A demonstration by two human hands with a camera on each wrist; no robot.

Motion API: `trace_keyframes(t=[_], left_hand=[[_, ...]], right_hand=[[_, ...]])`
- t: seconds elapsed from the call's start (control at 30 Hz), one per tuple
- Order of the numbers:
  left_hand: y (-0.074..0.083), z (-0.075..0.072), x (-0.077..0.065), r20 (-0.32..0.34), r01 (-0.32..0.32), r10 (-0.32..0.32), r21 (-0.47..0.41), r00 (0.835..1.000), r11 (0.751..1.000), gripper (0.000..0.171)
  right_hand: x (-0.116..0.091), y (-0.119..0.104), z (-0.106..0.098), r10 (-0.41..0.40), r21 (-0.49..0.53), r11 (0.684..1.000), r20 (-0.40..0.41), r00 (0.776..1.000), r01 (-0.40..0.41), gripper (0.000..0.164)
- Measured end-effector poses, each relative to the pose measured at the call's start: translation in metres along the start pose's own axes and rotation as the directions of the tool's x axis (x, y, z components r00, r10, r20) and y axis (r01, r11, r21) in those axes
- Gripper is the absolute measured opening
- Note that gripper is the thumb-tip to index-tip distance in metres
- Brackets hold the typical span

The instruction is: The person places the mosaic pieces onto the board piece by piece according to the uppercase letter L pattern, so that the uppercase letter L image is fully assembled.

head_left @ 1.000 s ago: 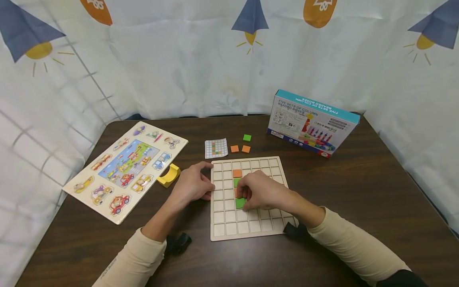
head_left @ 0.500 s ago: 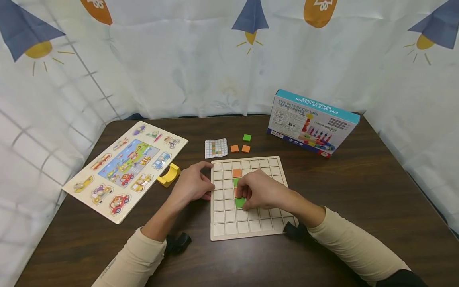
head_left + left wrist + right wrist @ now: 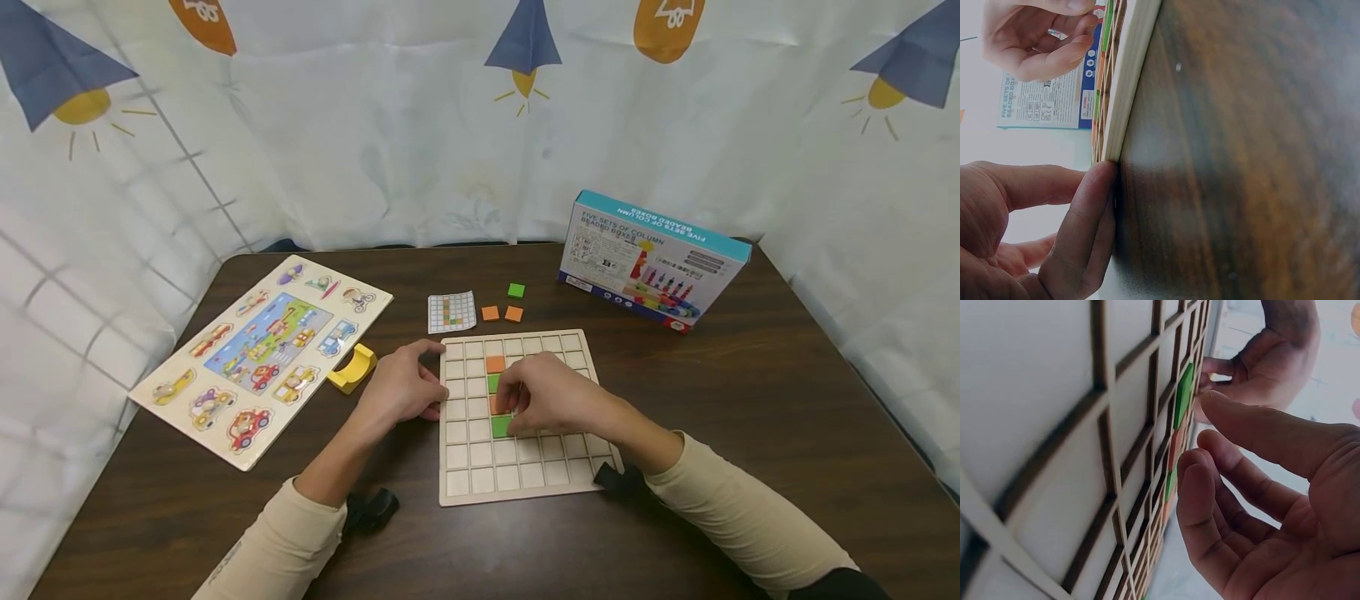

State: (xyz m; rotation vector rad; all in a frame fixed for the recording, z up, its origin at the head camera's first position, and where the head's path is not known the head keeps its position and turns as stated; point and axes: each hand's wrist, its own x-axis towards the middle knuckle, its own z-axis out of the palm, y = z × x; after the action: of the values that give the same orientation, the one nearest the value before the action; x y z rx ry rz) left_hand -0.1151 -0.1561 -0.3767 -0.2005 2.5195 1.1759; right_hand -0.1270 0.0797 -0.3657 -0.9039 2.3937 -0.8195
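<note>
A pale wooden grid board (image 3: pixel 547 477) lies on the table in the head view. One column of it bears an orange tile (image 3: pixel 495 364), a green tile (image 3: pixel 492 382), a second orange tile (image 3: pixel 493 404) and a nearer green tile (image 3: pixel 500 427). My left hand (image 3: pixel 401 383) touches the board's left edge, with its fingertips against the side in the left wrist view. Over the tiles hovers my right hand (image 3: pixel 551 396), fingers loosely bent. In the right wrist view its thumb and fingers stand apart with nothing between them, beside the nearer green tile (image 3: pixel 1183 397), which sticks up from the grid.
Behind the board lie a small pattern card (image 3: pixel 452 312), two loose orange tiles (image 3: pixel 513 314) and a green one (image 3: pixel 516 291). A picture puzzle board (image 3: pixel 262 358) is at left, beside a yellow arch block (image 3: pixel 352 368). A cardboard box (image 3: pixel 652 260) stands at back right.
</note>
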Motion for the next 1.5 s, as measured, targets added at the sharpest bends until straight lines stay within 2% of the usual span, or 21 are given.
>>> trace_keyframes(t=[0.47, 0.73, 0.9, 1.23, 1.5], left_hand=[[0.000, -0.001, 0.000, -0.009, 0.004, -0.004, 0.017, 1.000, 1.000, 0.067], [0.000, -0.002, 0.000, -0.007, -0.005, 0.005, 0.012, 1.000, 1.000, 0.067], [0.000, -0.002, 0.000, -0.010, -0.005, 0.005, 0.021, 1.000, 1.000, 0.066], [-0.002, 0.000, 0.002, -0.018, -0.009, 0.009, 0.002, 1.000, 1.000, 0.066], [-0.004, 0.002, 0.000, -0.016, -0.040, 0.039, -0.052, 0.999, 0.998, 0.065]], right_hand=[[0.000, 0.009, -0.017, 0.010, -0.008, 1.000, -0.050, 0.999, -0.011, 0.014], [0.003, 0.026, -0.030, 0.104, 0.037, 0.994, -0.106, 0.989, -0.100, 0.013], [0.008, 0.039, -0.040, 0.112, 0.044, 0.993, -0.158, 0.981, -0.106, 0.012], [0.035, 0.059, -0.062, 0.126, 0.046, 0.992, -0.229, 0.965, -0.119, 0.018], [0.061, 0.062, -0.069, 0.137, 0.025, 0.991, -0.238, 0.962, -0.135, 0.025]])
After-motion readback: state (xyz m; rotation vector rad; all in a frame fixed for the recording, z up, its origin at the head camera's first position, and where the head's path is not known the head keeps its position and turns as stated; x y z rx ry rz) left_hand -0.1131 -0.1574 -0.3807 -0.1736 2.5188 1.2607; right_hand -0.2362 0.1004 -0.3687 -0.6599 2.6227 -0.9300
